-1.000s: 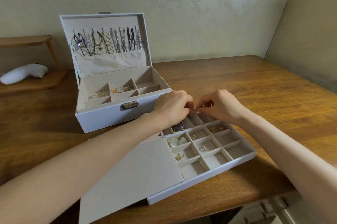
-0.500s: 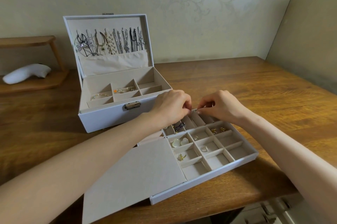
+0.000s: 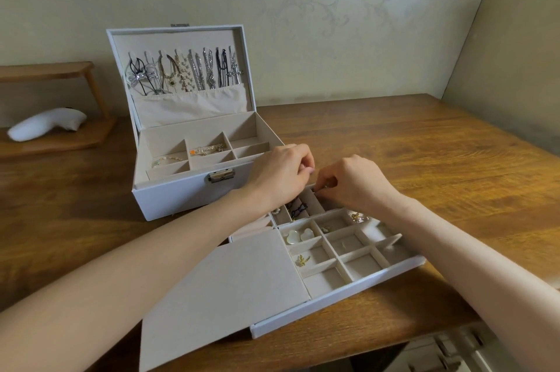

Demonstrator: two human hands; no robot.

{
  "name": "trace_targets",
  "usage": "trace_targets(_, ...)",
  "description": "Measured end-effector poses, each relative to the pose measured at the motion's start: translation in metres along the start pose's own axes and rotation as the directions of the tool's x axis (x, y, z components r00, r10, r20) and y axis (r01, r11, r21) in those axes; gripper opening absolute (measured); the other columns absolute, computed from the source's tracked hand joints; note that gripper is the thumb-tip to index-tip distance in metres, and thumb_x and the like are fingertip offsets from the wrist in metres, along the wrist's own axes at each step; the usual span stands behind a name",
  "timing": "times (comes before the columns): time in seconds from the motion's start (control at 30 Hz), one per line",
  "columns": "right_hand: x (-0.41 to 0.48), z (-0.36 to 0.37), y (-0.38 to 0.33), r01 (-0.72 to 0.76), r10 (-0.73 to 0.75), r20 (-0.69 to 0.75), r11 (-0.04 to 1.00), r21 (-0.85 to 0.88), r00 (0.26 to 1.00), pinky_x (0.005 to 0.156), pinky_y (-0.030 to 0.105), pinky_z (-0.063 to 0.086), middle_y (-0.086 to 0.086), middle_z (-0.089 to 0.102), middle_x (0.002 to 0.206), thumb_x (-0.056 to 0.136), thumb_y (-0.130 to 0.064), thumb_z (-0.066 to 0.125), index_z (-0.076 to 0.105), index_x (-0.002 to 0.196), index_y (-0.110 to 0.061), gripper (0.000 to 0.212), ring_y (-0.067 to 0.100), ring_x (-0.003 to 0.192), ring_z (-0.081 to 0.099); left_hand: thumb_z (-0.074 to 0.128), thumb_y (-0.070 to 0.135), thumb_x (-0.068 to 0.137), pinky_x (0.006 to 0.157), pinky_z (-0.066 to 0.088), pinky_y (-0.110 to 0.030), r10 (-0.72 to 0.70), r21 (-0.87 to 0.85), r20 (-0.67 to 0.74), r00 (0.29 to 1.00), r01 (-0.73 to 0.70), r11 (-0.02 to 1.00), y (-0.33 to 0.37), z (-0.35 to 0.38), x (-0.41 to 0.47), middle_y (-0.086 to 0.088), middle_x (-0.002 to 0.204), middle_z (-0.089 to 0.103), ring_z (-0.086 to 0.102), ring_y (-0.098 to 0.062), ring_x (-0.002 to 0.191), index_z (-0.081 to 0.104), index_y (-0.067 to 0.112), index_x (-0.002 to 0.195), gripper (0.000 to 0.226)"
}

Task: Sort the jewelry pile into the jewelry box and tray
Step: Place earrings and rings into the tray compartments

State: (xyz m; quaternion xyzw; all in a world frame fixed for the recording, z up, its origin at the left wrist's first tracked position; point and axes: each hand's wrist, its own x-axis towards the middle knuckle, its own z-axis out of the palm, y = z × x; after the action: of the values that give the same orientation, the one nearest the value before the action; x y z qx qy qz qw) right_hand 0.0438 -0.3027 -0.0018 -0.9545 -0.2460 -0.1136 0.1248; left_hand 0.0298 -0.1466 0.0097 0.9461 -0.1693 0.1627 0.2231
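Nearest me, short of both grips, the tray's beige flap (image 3: 230,286) lies folded open, and the tray (image 3: 333,312) sits askew on the worktop (image 3: 424,159). Between the flap and the grips, its compartments hold two shell hearts (image 3: 298,235), a gold charm (image 3: 303,259) and, just under the left grip (image 3: 278,174), a dark tangled piece (image 3: 298,209).

The right grip (image 3: 357,183) is pinched, thumb to forefinger, over the tray's far row on a small piece (image 3: 316,190), possibly an earring, though it is too tiny to name. The left grip is curled close beside it; I cannot tell whether it holds anything.

Over the past second neither has left that spot, only fidgeted — so I judge this piece isn't seated yet.

Beyond the left grip stands the jewelry box (image 3: 181,199), with a bracelet (image 3: 207,149) in its middle section and necklaces (image 3: 188,71) hung in its lid.
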Motion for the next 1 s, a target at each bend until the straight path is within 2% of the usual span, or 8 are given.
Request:
trace_targets(0.13, 0.004, -0.017, 0.013, -0.045, 0.045, 0.003, 0.974, 0.224, 0.999, 0.064, 0.024, 0.044, -0.009, 0.068, 0.072, 0.076, -0.023, 0.077, 0.074, 0.076, -0.027, 0.005, 0.004, 0.064, 0.055, 0.057, 0.019, 0.092, 0.064, 0.037, -0.023, -0.040, -0.060, 0.039, 0.998, 0.042, 0.997, 0.000, -0.006, -0.001, 0.018, 0.072, 0.054, 0.051, -0.004, 0.070, 0.063, 0.021, 0.095, 0.007)
trace_targets(0.23, 0.004, -0.027, 0.016, -0.079, 0.073, 0.030, 0.886, 0.458, 0.997, 0.054, 0.011, 0.041, -0.005, 0.066, 0.062, 0.075, -0.013, 0.079, 0.073, 0.072, -0.016, 0.007, -0.002, 0.051, 0.055, 0.065, 0.012, 0.086, 0.075, 0.048, -0.024, -0.072, -0.320, 0.194, 0.978, 0.132, 0.938, 0.000, -0.008, 0.001, 0.008, 0.087, 0.065, 0.061, -0.008, 0.082, 0.061, 0.017, 0.100, 0.016)
trace_targets(0.3, 0.003, -0.030, 0.015, -0.117, 0.094, 0.070, 0.795, 0.595, 0.993, 0.055, 0.016, 0.051, 0.005, 0.069, 0.065, 0.075, -0.006, 0.078, 0.072, 0.074, -0.008, 0.006, 0.006, 0.055, 0.064, 0.071, 0.009, 0.080, 0.077, 0.049, -0.023, -0.065, -0.425, 0.250, 0.966, 0.170, 0.889, 0.001, -0.006, 0.002, -0.001, 0.095, 0.068, 0.063, -0.012, 0.084, 0.059, 0.015, 0.098, 0.022)
trace_targets(0.4, 0.001, -0.032, 0.015, -0.141, 0.103, 0.096, 0.671, 0.728, 0.990, 0.060, 0.026, 0.058, 0.018, 0.070, 0.071, 0.075, 0.001, 0.076, 0.069, 0.078, 0.001, 0.008, 0.019, 0.061, 0.069, 0.075, 0.011, 0.077, 0.068, 0.046, -0.019, -0.055, -0.404, 0.197, 0.979, 0.132, 0.905, 0.005, -0.001, 0.005, 0.002, 0.085, 0.064, 0.056, -0.007, 0.072, 0.061, 0.014, 0.091, 0.019)
trace_targets(0.5, 0.001, -0.031, 0.014, -0.130, 0.105, 0.082, 0.631, 0.765, 0.991, 0.063, 0.033, 0.058, 0.021, 0.070, 0.071, 0.076, 0.005, 0.073, 0.068, 0.081, 0.004, 0.008, 0.022, 0.061, 0.068, 0.075, 0.014, 0.078, 0.072, 0.045, -0.026, -0.053, -0.442, 0.180, 0.982, 0.129, 0.888, 0.003, 0.000, 0.008, 0.004, 0.079, 0.060, 0.054, -0.010, 0.074, 0.061, 0.015, 0.085, 0.015)
trace_targets(0.67, 0.000, -0.032, 0.015, -0.113, 0.126, 0.045, 0.600, 0.792, 0.991, 0.064, 0.034, 0.058, 0.022, 0.069, 0.073, 0.075, 0.002, 0.074, 0.069, 0.081, 0.004, 0.009, 0.025, 0.061, 0.067, 0.075, 0.023, 0.078, 0.064, 0.041, -0.016, -0.037, -0.501, 0.228, 0.973, 0.150, 0.852, 0.002, -0.001, 0.008, 0.006, 0.076, 0.059, 0.050, -0.002, 0.064, 0.063, 0.013, 0.086, 0.018)
trace_targets(0.83, -0.001, -0.030, 0.012, -0.120, 0.148, 0.043, 0.564, 0.817, 0.988, 0.065, 0.035, 0.060, 0.025, 0.070, 0.076, 0.076, 0.002, 0.073, 0.067, 0.082, 0.006, 0.009, 0.031, 0.067, 0.069, 0.071, 0.009, 0.082, 0.061, 0.039, -0.011, -0.050, -0.519, 0.191, 0.980, 0.144, 0.843, 0.001, 0.001, 0.011, 0.009, 0.065, 0.056, 0.048, 0.004, 0.056, 0.059, 0.017, 0.077, 0.015)
trace_targets(1.0, -0.003, -0.031, 0.016, -0.175, 0.194, 0.090, 0.486, 0.856, 0.977, 0.065, 0.030, 0.060, 0.024, 0.069, 0.080, 0.079, 0.001, 0.071, 0.065, 0.083, 0.005, 0.008, 0.024, 0.066, 0.068, 0.068, 0.002, 0.082, 0.066, 0.042, -0.004, -0.012, -0.581, 0.236, 0.972, 0.151, 0.800, 0.000, -0.004, 0.009, 0.003, 0.074, 0.066, 0.058, 0.010, 0.062, 0.065, 0.004, 0.091, 0.009)
